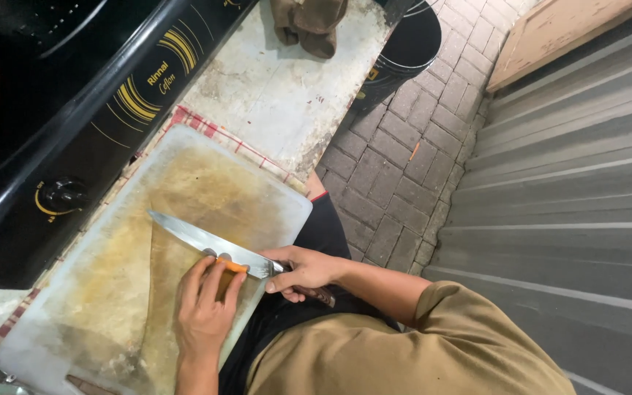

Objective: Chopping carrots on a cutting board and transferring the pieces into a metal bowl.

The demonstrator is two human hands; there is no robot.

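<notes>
A large stained white cutting board point(111, 241) lies on a checked cloth point(206, 128) on the counter. My right hand point(305, 269) grips the dark wooden handle of a long kitchen knife point(199, 238), whose blade lies across the board pointing away to the left. My left hand point(206, 307) rests on the board with fingers curled over a small orange piece of carrot point(232, 267), pressed right beside the blade near its heel. Most of the carrot is hidden under my fingers.
A black gas stove point(74, 110) with a knob stands left of the board. A brown rag point(309, 25) lies on the worn counter point(279, 95) beyond. A black bucket point(404, 47) stands on the paved floor; corrugated metal sheeting point(565, 205) runs along the right.
</notes>
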